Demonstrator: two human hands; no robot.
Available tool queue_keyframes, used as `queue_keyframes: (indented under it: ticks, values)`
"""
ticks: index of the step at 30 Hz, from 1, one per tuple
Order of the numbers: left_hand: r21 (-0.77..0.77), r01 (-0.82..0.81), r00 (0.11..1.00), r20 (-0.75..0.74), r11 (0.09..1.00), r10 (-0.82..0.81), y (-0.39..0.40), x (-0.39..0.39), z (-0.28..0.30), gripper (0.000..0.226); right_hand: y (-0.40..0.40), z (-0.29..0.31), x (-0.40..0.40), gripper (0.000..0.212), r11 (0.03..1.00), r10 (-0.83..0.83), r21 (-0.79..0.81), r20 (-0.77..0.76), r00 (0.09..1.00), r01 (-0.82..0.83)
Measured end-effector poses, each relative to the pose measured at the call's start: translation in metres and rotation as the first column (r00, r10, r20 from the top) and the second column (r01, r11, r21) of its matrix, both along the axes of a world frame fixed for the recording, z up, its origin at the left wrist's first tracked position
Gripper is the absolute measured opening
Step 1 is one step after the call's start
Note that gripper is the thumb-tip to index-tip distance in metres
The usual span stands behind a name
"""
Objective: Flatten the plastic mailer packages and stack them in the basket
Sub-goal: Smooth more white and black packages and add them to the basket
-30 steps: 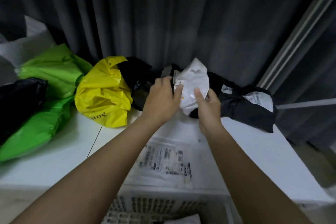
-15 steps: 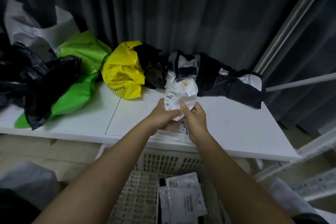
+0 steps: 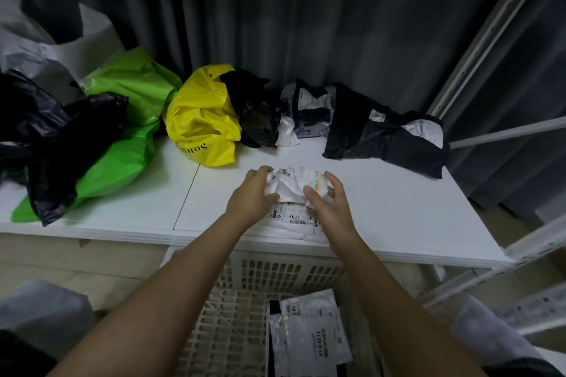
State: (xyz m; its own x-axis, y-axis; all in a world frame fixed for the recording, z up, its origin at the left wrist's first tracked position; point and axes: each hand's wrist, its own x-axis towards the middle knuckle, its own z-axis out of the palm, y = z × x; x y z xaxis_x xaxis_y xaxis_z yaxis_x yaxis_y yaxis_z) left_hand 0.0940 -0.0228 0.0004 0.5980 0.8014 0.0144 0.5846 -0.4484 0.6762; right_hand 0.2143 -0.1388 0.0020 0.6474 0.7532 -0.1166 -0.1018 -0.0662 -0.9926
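Closest to the camera, below the table's front edge, sits the white basket [image 3: 232, 327], with a few flattened white mailers [image 3: 309, 337] already lying in its right half. Just above it, on the white table [image 3: 398, 211], both hands work a crumpled white mailer [image 3: 295, 182] that rests on top of another flat labelled mailer [image 3: 291, 217] near the front edge. The left hand [image 3: 251, 199] curls its fingers around the crumpled mailer's left end, while the right hand [image 3: 329, 205] covers the right end, thumb pressed on top and fingers loosely curled over the far side. The mailer lies between the two hands, its long axis running left to right, so each hand is equally near its own end; flattening it likely means pressing down and pulling outward. Farther back, a yellow bag [image 3: 202, 122], green bags [image 3: 128, 119], and black bags [image 3: 382, 131] wait against the dark curtain [image 3: 306, 9].
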Motion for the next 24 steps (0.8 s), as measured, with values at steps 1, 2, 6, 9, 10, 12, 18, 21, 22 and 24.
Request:
queue_keyframes:
  ticks: [1, 2, 6, 9, 10, 12, 18, 21, 22, 24]
  values:
    - [0.005, 0.007, 1.0, 0.004, 1.0, -0.007, 0.001, 0.0, -0.001, 0.054, 0.001, -0.002, 0.0, 0.054, 1.0, -0.016, 0.006, -0.013, 1.0, 0.016]
    - [0.005, 0.012, 1.0, 0.016, 1.0, -0.013, 0.002, 0.0, -0.002, 0.054, 0.002, -0.004, 0.001, 0.052, 1.0, -0.025, 0.017, -0.043, 0.999, 0.025]
    - [-0.004, 0.045, 0.995, 0.084, 0.999, -0.044, 0.007, -0.002, -0.007, 0.056, 0.005, -0.014, 0.006, 0.047, 0.997, -0.058, 0.036, -0.114, 0.992, 0.062]
    - [0.0, 0.087, 0.993, 0.081, 0.996, -0.086, 0.014, -0.007, -0.015, 0.06, 0.005, -0.021, 0.009, 0.051, 0.997, -0.066, 0.025, -0.052, 0.996, 0.068]
    - [-0.001, 0.101, 0.993, 0.065, 0.995, -0.1, 0.015, -0.01, -0.018, 0.061, 0.004, -0.023, 0.01, 0.05, 0.998, -0.063, 0.024, -0.044, 0.997, 0.064]
    - [-0.003, 0.127, 0.991, 0.033, 0.992, -0.126, 0.017, -0.013, -0.024, 0.064, 0.001, -0.026, 0.013, 0.049, 0.999, -0.05, -0.007, -0.022, 0.999, 0.05]
    - [0.102, 0.232, 0.971, -0.091, 0.967, -0.223, 0.018, -0.014, -0.031, 0.062, -0.005, -0.031, 0.016, 0.057, 0.989, -0.023, -0.142, 0.181, 0.983, 0.05]
    - [0.098, 0.261, 0.951, -0.195, 0.96, -0.239, 0.017, -0.012, -0.033, 0.067, -0.005, -0.035, 0.016, 0.064, 0.978, 0.058, -0.209, 0.283, 0.957, 0.003]
    - [0.099, 0.265, 0.945, -0.226, 0.959, -0.237, 0.017, -0.012, -0.034, 0.068, -0.004, -0.037, 0.015, 0.065, 0.968, 0.088, -0.249, 0.347, 0.934, 0.001]
    - [0.114, 0.267, 0.938, -0.257, 0.957, -0.231, 0.017, -0.011, -0.035, 0.069, -0.004, -0.034, 0.011, 0.062, 0.948, 0.108, -0.308, 0.556, 0.824, 0.083]
